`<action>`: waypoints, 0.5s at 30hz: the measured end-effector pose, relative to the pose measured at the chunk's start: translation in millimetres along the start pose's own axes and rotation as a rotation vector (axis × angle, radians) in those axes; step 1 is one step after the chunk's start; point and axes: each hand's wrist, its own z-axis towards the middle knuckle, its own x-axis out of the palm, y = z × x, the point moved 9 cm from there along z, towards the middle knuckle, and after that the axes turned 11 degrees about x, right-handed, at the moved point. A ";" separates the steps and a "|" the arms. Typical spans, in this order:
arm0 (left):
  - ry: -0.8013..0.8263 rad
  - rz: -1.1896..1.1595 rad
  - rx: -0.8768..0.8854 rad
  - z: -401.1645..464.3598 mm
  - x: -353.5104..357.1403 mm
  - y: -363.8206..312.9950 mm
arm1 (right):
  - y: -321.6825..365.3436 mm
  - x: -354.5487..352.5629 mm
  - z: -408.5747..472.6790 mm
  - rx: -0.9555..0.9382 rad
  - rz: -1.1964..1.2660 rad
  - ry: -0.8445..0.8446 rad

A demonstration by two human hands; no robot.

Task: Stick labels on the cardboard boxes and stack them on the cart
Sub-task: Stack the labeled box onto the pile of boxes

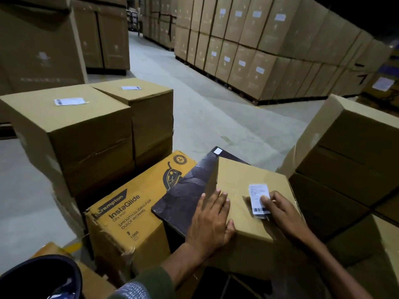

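Nearest the camera, at the bottom left, sits a dark rounded object point(41, 277) that I cannot identify, beside a green sleeve point(151, 283). Just beyond, a plain brown cardboard box point(254, 212) carries both hands. The left hand point(210, 221) lies flat, fingers straight, pressing the box's near left corner to steady it. The right hand point(278, 207) pinches a white rectangular barcode label point(259, 198) with its fingertips against the box top. The label's long axis runs away from the person, its far end ahead of the fingers, so smoothing would likely go forward along that length; the right hand is clearly the nearer one. Left of this box lie a dark flat board point(185, 190) and a yellow printed iron carton point(129, 212). Two already labelled brown boxes point(86, 126) stand farther left, well apart.
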 end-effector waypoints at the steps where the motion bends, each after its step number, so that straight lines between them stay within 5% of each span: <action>1: 0.001 -0.001 -0.004 0.4 0.4 0.4 | -1.0 -4.6 6.0 0.013 -0.009 -0.024; 6: 0.011 -0.010 0.010 -0.6 3.1 1.0 | 1.0 0.4 64.6 0.052 0.011 -0.148; 15: 0.021 -0.047 -0.004 -0.8 3.2 2.1 | 10.5 17.4 26.4 0.059 0.122 -0.026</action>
